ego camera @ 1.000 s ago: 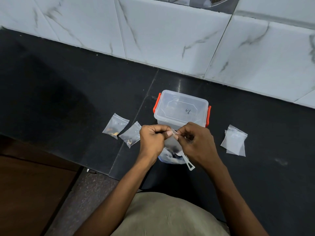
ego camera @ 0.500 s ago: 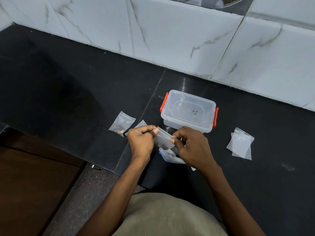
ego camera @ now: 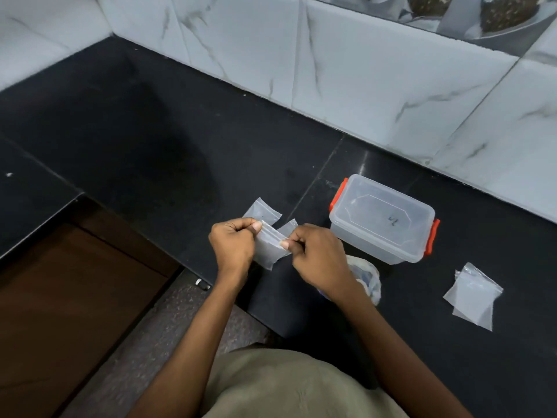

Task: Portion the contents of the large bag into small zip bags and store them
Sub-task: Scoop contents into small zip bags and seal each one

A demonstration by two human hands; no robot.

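Note:
Both hands hold one small clear zip bag point(ego camera: 270, 248) above the black counter. My left hand point(ego camera: 232, 246) pinches its left top corner and my right hand point(ego camera: 319, 257) pinches the right end of its zip strip. Two more small zip bags lie behind the hands, one point(ego camera: 261, 211) mostly visible, the other point(ego camera: 288, 227) largely hidden. The large crumpled bag point(ego camera: 366, 279) lies under my right wrist, mostly covered. A stack of flat small zip bags point(ego camera: 472, 295) lies at the right.
A clear lidded plastic box point(ego camera: 382, 218) with orange latches stands just right of my hands, near the marble-tiled wall point(ego camera: 361, 70). The counter's front edge point(ego camera: 193, 268) drops off below my left hand to a brown cabinet and speckled floor.
The hands have carried the small zip bag leftward, away from the box and toward the two bags lying on the counter. My view has swung left and down.

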